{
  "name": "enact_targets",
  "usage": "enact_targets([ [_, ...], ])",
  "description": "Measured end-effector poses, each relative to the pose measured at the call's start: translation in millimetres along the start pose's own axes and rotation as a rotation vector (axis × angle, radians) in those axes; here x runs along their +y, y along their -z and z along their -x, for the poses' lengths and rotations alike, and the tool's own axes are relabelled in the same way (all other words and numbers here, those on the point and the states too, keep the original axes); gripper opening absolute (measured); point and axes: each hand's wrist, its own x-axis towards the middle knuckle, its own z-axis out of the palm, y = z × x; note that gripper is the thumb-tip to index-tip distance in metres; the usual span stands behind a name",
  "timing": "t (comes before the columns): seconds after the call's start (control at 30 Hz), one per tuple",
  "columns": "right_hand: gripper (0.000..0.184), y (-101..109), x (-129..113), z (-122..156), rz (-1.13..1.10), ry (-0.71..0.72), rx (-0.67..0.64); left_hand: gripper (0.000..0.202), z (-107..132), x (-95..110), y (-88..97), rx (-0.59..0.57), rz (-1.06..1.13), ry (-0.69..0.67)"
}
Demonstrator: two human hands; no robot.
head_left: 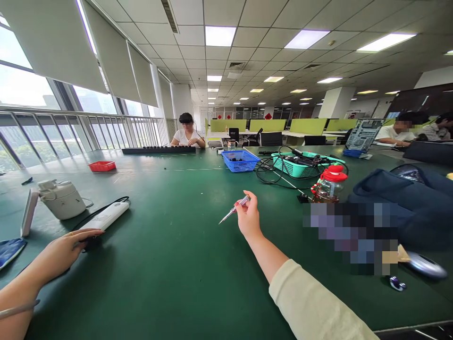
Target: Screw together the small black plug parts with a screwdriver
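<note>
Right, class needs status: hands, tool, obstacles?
Right hand holds screwdriver, tip leftward. Left hand at near end of white strip. Teal basket farther off, apart from both.

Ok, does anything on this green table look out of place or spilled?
Black cables hang over the rim of the teal basket and loop loosely onto the table, looking untidy. No spill shows, though pixelation hides a patch at right.

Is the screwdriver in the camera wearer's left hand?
No, the right hand holds the screwdriver, while the left hand is beside the white power strip.
</note>
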Motion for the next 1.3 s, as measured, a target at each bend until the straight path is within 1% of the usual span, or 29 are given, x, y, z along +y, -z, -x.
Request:
enact_targets([
  [0.13,0.044,-0.5,-1.6,0.3,-0.008,-0.001,0.005,0.06,-0.1,3.2,0.5,-0.016,-0.035,-0.007],
  [0.33,0.044,-0.3,-4.6,0.7,-0.014,-0.018,-0.001,0.058,0.0,2.6,-1.3,0.019,-0.041,-0.039],
  [0.5,0.044,-0.5,-3.0,0.5,-0.032,-0.024,-0.002,0.058,1.6,5.1,0.6,0.025,-0.043,-0.01],
  [0.67,0.045,-1.0,-1.9,0.5,-0.03,-0.029,0.001,0.055,0.5,0.2,-0.6,0.067,-0.033,0.007],
  [0.87,0.045,-1.1,-2.9,0.3,-0.022,-0.042,0.007,0.056,-1.1,-1.8,-2.0,0.023,-0.028,0.008],
  [1.03,0.045,-1.1,-2.6,-0.1,-0.029,-0.045,0.009,0.057,-0.9,-0.7,-2.6,0.025,-0.031,-0.005],
  [1.23,0.045,-0.5,-2.0,-0.3,-0.031,-0.042,0.009,0.059,1.2,1.1,0.1,0.007,-0.034,0.074],
  [1.3,0.045,-0.5,-2.1,-0.6,-0.032,-0.042,0.007,0.06,2.2,3.0,1.8,0.002,-0.032,0.079],
])
